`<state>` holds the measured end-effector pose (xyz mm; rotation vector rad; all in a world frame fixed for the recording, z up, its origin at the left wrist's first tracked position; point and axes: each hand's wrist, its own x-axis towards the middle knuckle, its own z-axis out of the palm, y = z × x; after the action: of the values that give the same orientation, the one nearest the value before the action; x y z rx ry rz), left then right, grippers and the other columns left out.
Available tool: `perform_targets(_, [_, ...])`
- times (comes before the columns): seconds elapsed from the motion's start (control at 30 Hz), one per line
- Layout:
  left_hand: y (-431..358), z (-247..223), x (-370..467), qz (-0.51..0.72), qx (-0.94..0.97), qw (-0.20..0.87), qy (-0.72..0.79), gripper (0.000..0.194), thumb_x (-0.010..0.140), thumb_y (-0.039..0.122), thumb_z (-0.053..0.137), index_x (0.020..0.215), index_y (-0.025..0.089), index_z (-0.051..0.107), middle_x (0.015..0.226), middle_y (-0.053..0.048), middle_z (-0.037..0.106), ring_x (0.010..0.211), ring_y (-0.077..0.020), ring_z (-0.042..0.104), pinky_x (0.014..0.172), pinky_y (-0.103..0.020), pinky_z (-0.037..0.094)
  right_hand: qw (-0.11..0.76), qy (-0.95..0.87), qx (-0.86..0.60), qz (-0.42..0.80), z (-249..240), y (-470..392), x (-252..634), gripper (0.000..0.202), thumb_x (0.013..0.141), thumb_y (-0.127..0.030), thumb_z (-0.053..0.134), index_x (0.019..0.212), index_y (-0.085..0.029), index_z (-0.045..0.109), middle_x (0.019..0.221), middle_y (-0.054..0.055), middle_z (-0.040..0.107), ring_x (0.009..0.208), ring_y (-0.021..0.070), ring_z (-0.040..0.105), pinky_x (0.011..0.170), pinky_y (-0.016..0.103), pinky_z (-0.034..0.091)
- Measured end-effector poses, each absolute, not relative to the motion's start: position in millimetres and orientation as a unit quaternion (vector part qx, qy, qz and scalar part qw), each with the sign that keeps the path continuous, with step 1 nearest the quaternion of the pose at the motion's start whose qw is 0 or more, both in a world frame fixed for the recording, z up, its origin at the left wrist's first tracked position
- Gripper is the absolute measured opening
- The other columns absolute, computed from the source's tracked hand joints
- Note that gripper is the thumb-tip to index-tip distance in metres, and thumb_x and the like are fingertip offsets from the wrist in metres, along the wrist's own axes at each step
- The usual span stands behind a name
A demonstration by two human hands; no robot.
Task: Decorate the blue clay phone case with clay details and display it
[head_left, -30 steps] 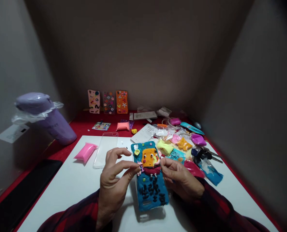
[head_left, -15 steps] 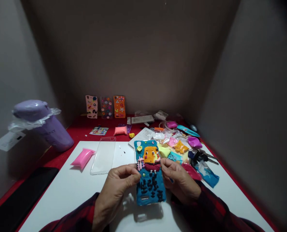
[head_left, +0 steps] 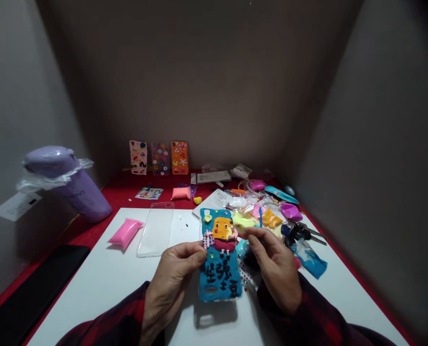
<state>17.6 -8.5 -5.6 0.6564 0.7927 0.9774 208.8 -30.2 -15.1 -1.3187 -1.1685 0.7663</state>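
Observation:
My left hand (head_left: 177, 269) pinches the left edge of a phone case (head_left: 221, 274), tilted up over the white board. The case is coated in blue clay, with an orange clay face, a dark red shape under it, small beads and black lettering. To its right, a little apart from the edge, is my right hand (head_left: 273, 264), thumb and forefinger closed together. What these fingers hold, if anything, I cannot make out. Behind that hand lie dotted bead sheets and a black lump, partly hidden. A clear phone case (head_left: 156, 230) lies flat on the left.
A pink clay packet (head_left: 126, 234) rests on the white board (head_left: 91, 288). Clay packets (head_left: 271, 217) and keys (head_left: 305, 231) crowd the right. Decorated cases (head_left: 179, 157) lean against the back wall. A purple wrapped tumbler (head_left: 80, 187) and a black slab (head_left: 37, 293) are on the left.
My right hand has come off the case's right edge and moved slightly right and up. The case, still in my left hand, has turned a little, showing bead sheets and a black lump behind.

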Motion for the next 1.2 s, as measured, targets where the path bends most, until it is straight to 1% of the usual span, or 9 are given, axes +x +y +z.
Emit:
perform_targets(0.1, [-8, -9, 18, 0.443, 0.301, 0.757, 0.375, 0.013, 0.065, 0.021, 0.078, 0.065, 0.012, 0.069, 0.069, -0.003, 0.063, 0.065, -0.0115, 0.055, 0.068, -0.025, 0.045, 0.543, -0.634, -0.519, 0.186, -3, -45, 198, 0.010, 0.088, -0.021, 0.053, 0.090, -0.023, 0.063, 0.083, 0.004, 0.062, 0.078, 0.0180, 0.056, 0.070, 0.030, 0.042])
perform_targets(0.17, [-9, -10, 19, 0.436, 0.308, 0.753, 0.385, 0.015, 0.064, 0.023, 0.079, 0.064, 0.012, 0.068, 0.065, -0.002, 0.062, 0.063, -0.0116, 0.053, 0.067, -0.026, 0.044, 0.500, -0.712, -0.475, 0.131, 3, -52, 189, 0.012, 0.087, -0.014, 0.053, 0.091, -0.021, 0.062, 0.079, 0.004, 0.062, 0.076, 0.0186, 0.055, 0.068, 0.031, 0.041])
perform_targets(0.27, [-12, -11, 19, 0.432, 0.335, 0.737, 0.398, 0.019, 0.063, 0.025, 0.079, 0.061, 0.012, 0.067, 0.065, -0.003, 0.061, 0.065, -0.0134, 0.053, 0.069, -0.027, 0.044, 0.463, -0.757, -0.456, 0.061, 6, -53, 178, 0.014, 0.085, -0.011, 0.052, 0.092, -0.018, 0.062, 0.075, 0.005, 0.061, 0.073, 0.0188, 0.053, 0.063, 0.031, 0.039])
perform_targets(0.5, [-14, -16, 19, 0.420, 0.384, 0.716, 0.404, 0.020, 0.068, 0.029, 0.076, 0.065, 0.012, 0.066, 0.068, -0.003, 0.062, 0.068, -0.0145, 0.054, 0.071, -0.028, 0.044, 0.418, -0.778, -0.470, 0.007, 2, -48, 169, 0.016, 0.088, -0.015, 0.050, 0.092, -0.015, 0.065, 0.072, 0.006, 0.059, 0.070, 0.0178, 0.051, 0.060, 0.030, 0.037])
perform_targets(0.8, [-18, -15, 22, 0.416, 0.393, 0.718, 0.397, 0.018, 0.070, 0.028, 0.075, 0.072, 0.011, 0.071, 0.070, -0.006, 0.068, 0.067, -0.0138, 0.056, 0.068, -0.025, 0.045, 0.413, -0.784, -0.459, -0.066, -4, -45, 167, 0.022, 0.088, -0.013, 0.050, 0.073, -0.014, 0.065, 0.064, 0.005, 0.054, 0.064, 0.0158, 0.046, 0.058, 0.030, 0.033])
perform_targets(0.9, [-20, -13, 22, 0.419, 0.402, 0.709, 0.400, 0.018, 0.073, 0.028, 0.073, 0.076, 0.010, 0.073, 0.072, -0.006, 0.069, 0.070, -0.0146, 0.058, 0.072, -0.027, 0.046, 0.433, -0.779, -0.450, -0.057, -5, -45, 169, 0.016, 0.087, -0.013, 0.051, 0.078, -0.015, 0.065, 0.064, 0.004, 0.055, 0.064, 0.0159, 0.047, 0.059, 0.029, 0.034])
perform_targets(1.0, [-21, -11, 22, 0.424, 0.379, 0.723, 0.393, 0.019, 0.075, 0.029, 0.071, 0.078, 0.010, 0.072, 0.074, -0.007, 0.069, 0.071, -0.0153, 0.059, 0.074, -0.028, 0.047, 0.455, -0.761, -0.461, 0.025, -3, -46, 173, 0.011, 0.087, -0.013, 0.052, 0.084, -0.015, 0.062, 0.070, 0.004, 0.058, 0.068, 0.0164, 0.051, 0.061, 0.029, 0.037])
perform_targets(1.1, [-19, -11, 20, 0.429, 0.359, 0.721, 0.409, 0.018, 0.068, 0.025, 0.076, 0.077, 0.011, 0.069, 0.075, -0.005, 0.068, 0.068, -0.0147, 0.060, 0.068, -0.027, 0.047, 0.470, -0.733, -0.483, 0.098, 1, -48, 179, 0.010, 0.086, -0.013, 0.053, 0.080, -0.017, 0.060, 0.071, 0.003, 0.058, 0.068, 0.0154, 0.052, 0.062, 0.029, 0.038])
perform_targets(1.2, [-18, -11, 19, 0.447, 0.379, 0.694, 0.418, 0.021, 0.065, 0.021, 0.079, 0.078, 0.014, 0.063, 0.081, -0.004, 0.068, 0.073, -0.0145, 0.061, 0.068, -0.025, 0.047, 0.476, -0.720, -0.495, 0.099, 3, -49, 183, 0.010, 0.085, -0.013, 0.054, 0.078, -0.017, 0.059, 0.070, 0.002, 0.058, 0.067, 0.0156, 0.053, 0.061, 0.029, 0.037])
